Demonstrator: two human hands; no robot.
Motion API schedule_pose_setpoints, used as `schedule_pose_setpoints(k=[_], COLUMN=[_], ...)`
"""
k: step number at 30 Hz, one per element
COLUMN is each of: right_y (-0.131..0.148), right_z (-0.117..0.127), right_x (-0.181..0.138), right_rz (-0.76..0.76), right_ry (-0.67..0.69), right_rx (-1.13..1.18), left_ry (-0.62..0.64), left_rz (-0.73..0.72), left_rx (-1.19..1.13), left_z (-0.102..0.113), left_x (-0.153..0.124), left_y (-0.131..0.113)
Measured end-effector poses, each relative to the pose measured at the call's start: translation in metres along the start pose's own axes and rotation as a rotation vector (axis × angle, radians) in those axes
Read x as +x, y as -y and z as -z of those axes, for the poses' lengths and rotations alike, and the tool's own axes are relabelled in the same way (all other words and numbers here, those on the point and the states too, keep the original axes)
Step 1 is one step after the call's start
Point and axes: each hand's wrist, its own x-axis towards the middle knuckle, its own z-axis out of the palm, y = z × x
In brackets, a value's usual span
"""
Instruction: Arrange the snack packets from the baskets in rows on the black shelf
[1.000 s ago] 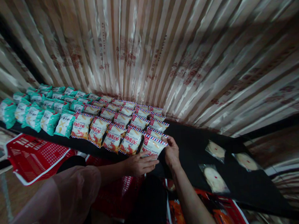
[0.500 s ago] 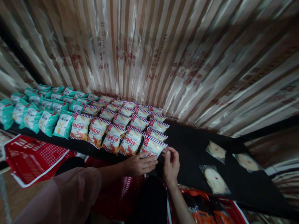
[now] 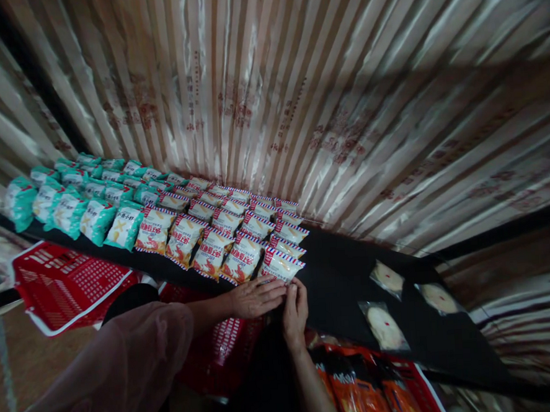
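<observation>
My left hand (image 3: 258, 298) lies with its fingers stretched out along the lower front of a white snack bag (image 3: 279, 266) with a red and blue striped edge. That bag is the front right one in a block of similar bags. At its lower right corner is my right hand (image 3: 295, 310), fingers pointing up and lightly bent, the tips touching or very near the bag. Neither hand is wrapped round it. To the left, another striped snack bag (image 3: 243, 257) stands in the same front row.
Rows of teal snack bags (image 3: 124, 225) fill the left of the black shelf (image 3: 328, 271). Several flat, round packs (image 3: 385, 327) lie at the right. Red baskets (image 3: 70, 284) sit below, one with orange packs (image 3: 360, 387). A pleated, printed curtain (image 3: 248, 77) hangs behind.
My right hand has moved left, in to the front right snack bag's corner. My left hand stays at the bag's front. The view has shifted slightly.
</observation>
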Motion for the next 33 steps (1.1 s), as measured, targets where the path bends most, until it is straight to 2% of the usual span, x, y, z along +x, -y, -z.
schedule_pose_setpoints(k=[5,10,13,19,24,33], right_y=[-0.003,-0.003,-0.005,-0.002,0.000,0.003], right_z=[-0.002,-0.008,-0.012,-0.014,-0.014,-0.011], right_x=[-0.003,-0.001,-0.001,0.000,0.001,0.002], right_rz=[0.041,0.066,0.078,0.148,0.129,0.088], right_ry=[-0.011,-0.063,-0.100,-0.136,-0.134,-0.091], right_rx=[-0.018,-0.081,-0.131,-0.221,-0.255,-0.183], left_ry=[-0.001,-0.036,-0.020,0.006,0.025,0.073], left_rz=[0.033,0.200,0.249,0.243,0.257,0.134], left_rx=[-0.015,-0.034,-0.041,-0.072,-0.074,0.005], left_z=[-0.001,0.002,0.007,0.015,0.013,0.010], left_x=[-0.007,-0.025,-0.035,-0.046,-0.046,-0.036], left_y=[-0.005,-0.010,-0.008,-0.011,-0.016,-0.010])
